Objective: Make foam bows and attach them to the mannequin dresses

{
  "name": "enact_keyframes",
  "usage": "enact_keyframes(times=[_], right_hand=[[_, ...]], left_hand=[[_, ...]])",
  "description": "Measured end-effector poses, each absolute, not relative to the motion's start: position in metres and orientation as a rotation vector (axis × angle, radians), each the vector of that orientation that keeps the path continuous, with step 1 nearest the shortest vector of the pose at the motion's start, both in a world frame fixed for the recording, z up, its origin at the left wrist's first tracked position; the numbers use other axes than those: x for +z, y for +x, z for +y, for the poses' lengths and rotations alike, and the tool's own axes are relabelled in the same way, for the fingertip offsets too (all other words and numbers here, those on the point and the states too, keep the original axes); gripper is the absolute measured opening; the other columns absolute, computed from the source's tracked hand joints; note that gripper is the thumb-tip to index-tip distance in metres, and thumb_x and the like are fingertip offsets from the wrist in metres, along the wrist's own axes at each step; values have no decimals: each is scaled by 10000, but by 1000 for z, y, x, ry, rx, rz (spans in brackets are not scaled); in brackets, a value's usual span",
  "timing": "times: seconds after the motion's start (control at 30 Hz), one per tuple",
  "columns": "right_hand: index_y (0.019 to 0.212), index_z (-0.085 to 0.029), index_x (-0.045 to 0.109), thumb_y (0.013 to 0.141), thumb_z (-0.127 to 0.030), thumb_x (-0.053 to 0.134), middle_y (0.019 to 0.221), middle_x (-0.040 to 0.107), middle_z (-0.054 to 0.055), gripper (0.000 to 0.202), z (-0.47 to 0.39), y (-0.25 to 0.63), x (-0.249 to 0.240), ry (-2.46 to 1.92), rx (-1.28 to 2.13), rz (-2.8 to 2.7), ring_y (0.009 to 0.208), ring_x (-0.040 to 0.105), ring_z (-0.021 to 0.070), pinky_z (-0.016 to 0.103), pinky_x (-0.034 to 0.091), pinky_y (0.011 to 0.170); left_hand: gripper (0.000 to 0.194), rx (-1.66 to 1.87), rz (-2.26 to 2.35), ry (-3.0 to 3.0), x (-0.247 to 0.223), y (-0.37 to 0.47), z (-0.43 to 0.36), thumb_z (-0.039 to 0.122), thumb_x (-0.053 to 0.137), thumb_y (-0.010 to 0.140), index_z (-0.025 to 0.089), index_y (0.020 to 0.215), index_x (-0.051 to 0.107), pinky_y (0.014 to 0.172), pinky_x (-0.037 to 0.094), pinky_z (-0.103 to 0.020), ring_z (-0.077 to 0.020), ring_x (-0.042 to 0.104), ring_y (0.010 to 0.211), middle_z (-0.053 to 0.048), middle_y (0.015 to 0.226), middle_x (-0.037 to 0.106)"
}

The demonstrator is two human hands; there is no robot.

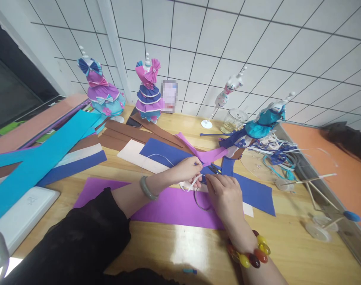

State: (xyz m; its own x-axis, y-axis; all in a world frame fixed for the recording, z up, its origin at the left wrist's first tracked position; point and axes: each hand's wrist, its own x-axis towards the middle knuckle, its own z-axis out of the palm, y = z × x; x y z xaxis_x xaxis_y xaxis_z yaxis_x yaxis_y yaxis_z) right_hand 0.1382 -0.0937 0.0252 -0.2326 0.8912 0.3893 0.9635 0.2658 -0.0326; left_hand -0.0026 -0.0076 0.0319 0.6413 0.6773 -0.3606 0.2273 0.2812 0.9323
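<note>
My left hand (190, 169), a jade-coloured bangle on its wrist, has its fingers pinched on a narrow white strip (195, 183), which curls in a small loop below them. My right hand (226, 194), wearing a beaded bracelet, is closed with its fingertips at the strip's other side; its grip is partly hidden. Just behind the hands lie dark-handled scissors (213, 169) and a pinkish-purple strip (214, 155). Under the hands are a purple sheet (168, 208), a dark blue sheet (254, 192) and a cream sheet (131, 154).
Small dress forms in a purple-and-teal dress (105, 95), a tiered dress (147, 99) and a teal dress (262, 122) stand at the back, with a bare form (229, 89). Blue strips (52, 166) and a white device (35, 213) lie left; tangled ribbons (275, 150) lie right.
</note>
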Motion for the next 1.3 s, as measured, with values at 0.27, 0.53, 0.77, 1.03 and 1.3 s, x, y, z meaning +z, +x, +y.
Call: enact_keyframes(times=[0.27,0.53,0.77,1.03,1.3], right_hand=[[891,-165,627,844,-208,446,752,655,65,192,-90,142,20,-1617,-352,-2097,729,562,180,299,336,679],[1142,-158,525,827,-246,433,784,662,70,340,-89,144,15,-1707,-236,-1892,711,581,201,340,380,714],[1037,-170,572,818,-230,448,811,647,62,259,-89,145,21,-1734,-169,-1881,749,569,201,339,378,723],[932,-198,597,831,-230,437,904,627,59,191,-89,143,22,-1727,-32,-1891,797,564,204,331,403,696],[989,-212,582,827,-315,478,922,620,68,219,-87,138,21,-1654,228,-1754,765,574,196,353,457,705]], left_hand=[[198,497,972,1453,30,-2,-10,352,403,800,164,764,451,372,226,-167,-40,322,369,57,490,437],[248,556,929,1664,35,-5,-11,401,369,805,173,797,466,433,287,-182,-74,407,466,46,529,486],[247,545,946,1633,33,-7,-5,386,354,808,170,878,451,393,250,-188,-61,343,404,26,606,583],[202,604,871,1614,40,-7,-7,365,365,817,178,838,439,408,260,-185,-54,350,406,19,628,593],[163,698,767,1606,56,-7,-17,333,415,814,176,834,455,617,395,-216,-112,542,669,11,660,560]])
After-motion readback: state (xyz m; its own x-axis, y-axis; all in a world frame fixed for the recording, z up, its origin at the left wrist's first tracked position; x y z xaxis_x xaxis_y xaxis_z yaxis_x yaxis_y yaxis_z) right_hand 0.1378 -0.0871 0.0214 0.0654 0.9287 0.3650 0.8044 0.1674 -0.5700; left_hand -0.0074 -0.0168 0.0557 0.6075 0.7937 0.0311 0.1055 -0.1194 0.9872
